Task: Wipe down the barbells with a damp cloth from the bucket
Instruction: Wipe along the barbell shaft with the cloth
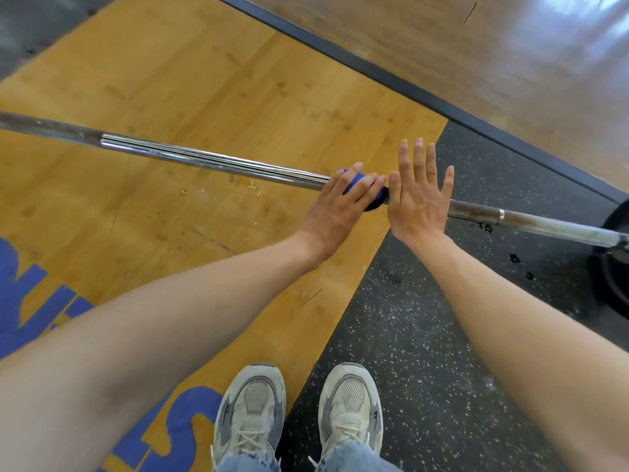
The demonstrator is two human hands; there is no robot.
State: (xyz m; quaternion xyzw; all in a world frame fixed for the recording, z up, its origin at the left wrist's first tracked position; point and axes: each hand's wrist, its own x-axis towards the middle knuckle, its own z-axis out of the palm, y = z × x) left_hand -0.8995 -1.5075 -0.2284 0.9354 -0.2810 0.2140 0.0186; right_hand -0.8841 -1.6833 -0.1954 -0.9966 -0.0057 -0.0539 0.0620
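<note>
A steel barbell (211,160) runs from the left edge across to the right, raised above the floor. My left hand (335,212) wraps a blue cloth (355,185) round the shaft near its middle, fingers curled over it. Just to the right, my right hand (420,195) is spread flat with straight fingers over the bar, holding nothing. The shaft is shiny left of the cloth and darker, duller to the right. No bucket is in view.
A black weight plate (612,264) sits on the bar's right end. Below lie a yellow wooden platform (204,80) with blue lettering and black speckled rubber flooring (425,335). My two grey sneakers (250,410) stand at the bottom centre.
</note>
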